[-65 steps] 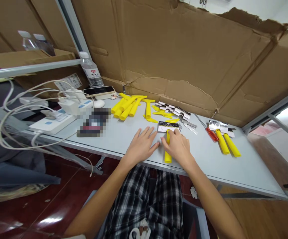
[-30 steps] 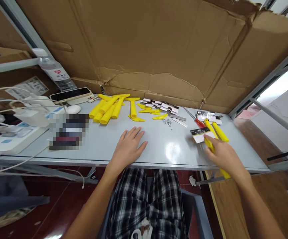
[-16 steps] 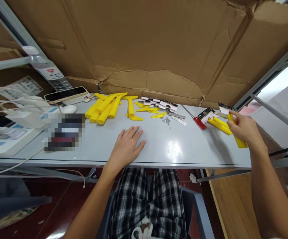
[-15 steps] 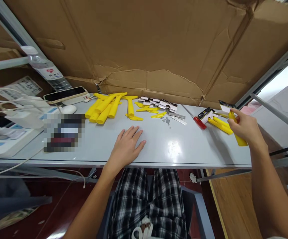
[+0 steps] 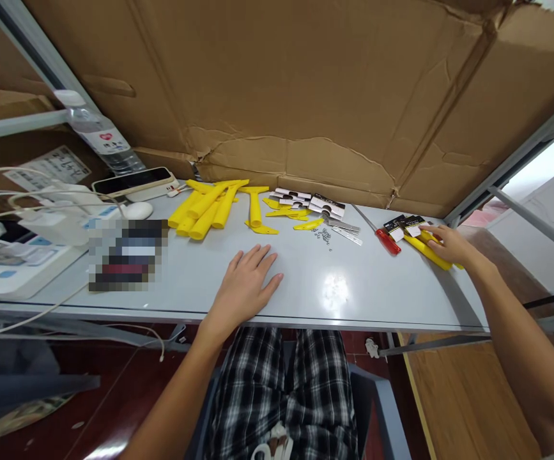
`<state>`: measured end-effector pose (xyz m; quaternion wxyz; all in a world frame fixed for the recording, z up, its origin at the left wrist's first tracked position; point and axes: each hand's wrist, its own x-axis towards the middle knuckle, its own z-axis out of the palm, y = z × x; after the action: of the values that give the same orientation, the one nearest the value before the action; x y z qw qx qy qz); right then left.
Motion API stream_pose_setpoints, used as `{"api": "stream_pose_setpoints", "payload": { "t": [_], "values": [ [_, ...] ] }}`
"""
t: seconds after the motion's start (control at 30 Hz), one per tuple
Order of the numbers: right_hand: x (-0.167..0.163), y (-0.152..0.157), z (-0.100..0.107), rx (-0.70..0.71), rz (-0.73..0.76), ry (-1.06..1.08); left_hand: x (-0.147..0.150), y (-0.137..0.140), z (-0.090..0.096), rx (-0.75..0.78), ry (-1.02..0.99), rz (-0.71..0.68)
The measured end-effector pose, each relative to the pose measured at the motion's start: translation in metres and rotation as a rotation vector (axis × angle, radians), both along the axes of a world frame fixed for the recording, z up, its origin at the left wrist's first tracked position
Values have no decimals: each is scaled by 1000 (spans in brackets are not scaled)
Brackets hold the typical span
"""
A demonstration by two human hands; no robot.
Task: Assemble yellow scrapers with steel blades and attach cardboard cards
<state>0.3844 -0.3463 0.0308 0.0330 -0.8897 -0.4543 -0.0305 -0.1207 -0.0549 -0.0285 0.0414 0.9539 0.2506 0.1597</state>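
Note:
My left hand [image 5: 246, 284] lies flat on the grey tabletop, fingers spread, with nothing in it. At the right end of the table, my right hand [image 5: 453, 246] has its fingers closed around a yellow-handled tool [image 5: 425, 236] with a black and white card at its front. Most of that tool is hidden under the hand. It lies against another yellow-handled tool [image 5: 430, 254] with a similar card [image 5: 394, 225]. Just left of these is a screwdriver [image 5: 388, 242] with a red handle.
Yellow hollow handles [image 5: 204, 214] are piled at back left. Yellow flat pieces [image 5: 286, 213], printed cards [image 5: 327, 205], metal blades [image 5: 346, 232] and small screws [image 5: 325, 236] lie mid-table. A water bottle [image 5: 108, 144], phone [image 5: 133, 181], mouse [image 5: 138, 210] and power strip [image 5: 22, 271] crowd the left. Cardboard [image 5: 277, 89] stands behind.
My right hand has lowered the yellow-handled tool from above the table's right end and laid it beside the other one. My left hand has stayed in place.

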Motion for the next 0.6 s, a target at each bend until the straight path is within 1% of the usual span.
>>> {"api": "stream_pose_setpoints", "payload": {
  "t": [0.13,0.23,0.3,0.37,0.47,0.53,0.6],
  "values": [
    [-17,0,-6,-34,-121,-35,1,0,0,-9,-7,-2],
    [-41,9,-11,-40,-202,-72,1,-1,0,-14,-16,-2],
    [-56,17,-11,-77,-287,-73,1,-1,0,-14,-17,-1],
    [-67,26,-7,-112,-353,-57,1,-2,0,-14,-13,1],
    [-82,37,1,-132,-403,-60,0,-2,1,-16,-11,3],
    [-93,45,8,-111,-415,-130,0,-2,1,-19,-17,5],
    [-107,54,13,-58,-389,-237,1,-2,1,-23,-25,5]
  ]
}}
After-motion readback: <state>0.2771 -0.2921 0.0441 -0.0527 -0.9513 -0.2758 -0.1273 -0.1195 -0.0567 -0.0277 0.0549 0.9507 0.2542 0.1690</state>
